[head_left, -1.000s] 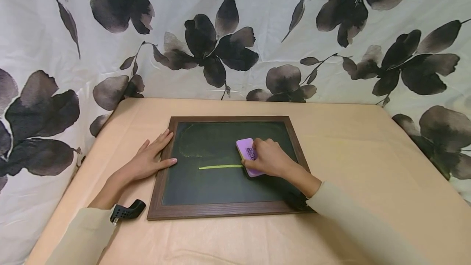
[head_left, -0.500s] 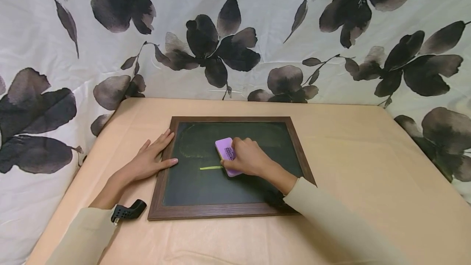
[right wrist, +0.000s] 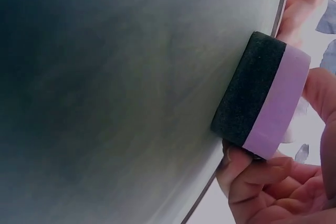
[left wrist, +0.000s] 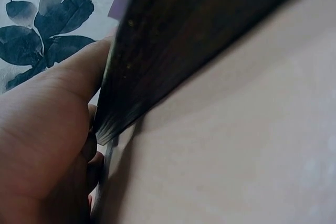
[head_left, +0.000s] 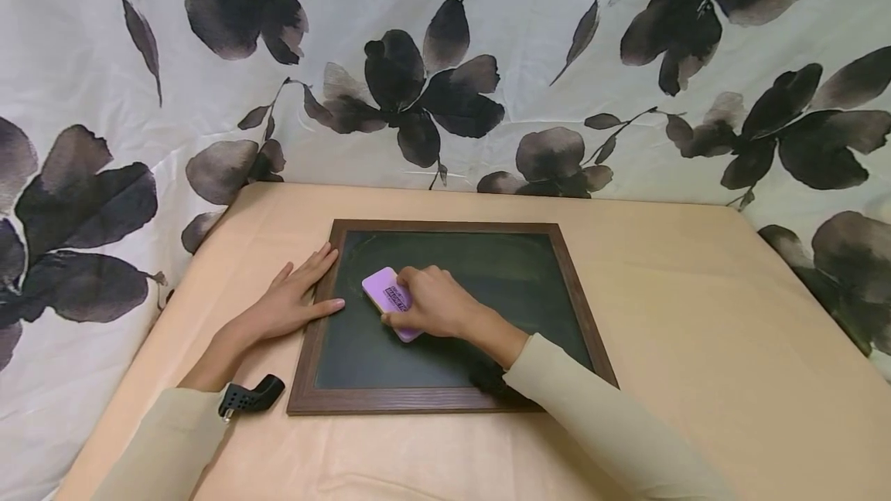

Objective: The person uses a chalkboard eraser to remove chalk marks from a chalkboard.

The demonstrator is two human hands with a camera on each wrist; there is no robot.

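A chalkboard (head_left: 501,292) with a brown wooden frame (head_left: 418,400) lies on the table. My left hand (head_left: 288,304) rests with spread fingers on the frame's left side, its thumb reaching onto the dark surface. In the left wrist view the same hand (left wrist: 42,135) is beside the board's dark edge (left wrist: 168,40). On the left half of the board, my right hand (head_left: 438,304) grips a purple chalkboard eraser (head_left: 383,288) between thumb and fingers. The right wrist view shows the eraser's black felt (right wrist: 249,87) against the board; whatever lies beneath it is hidden.
A peach-coloured cloth covers the table (head_left: 682,315). Behind and around it hangs a white curtain (head_left: 536,37) with dark flowers. A black wrist device (head_left: 252,395) sits at the left cuff. Faint chalk haze shows on the board's upper part.
The right hand has swept the eraser leftward across the board. The yellow chalk line grew shorter and no longer shows. The left hand has stayed on the frame.
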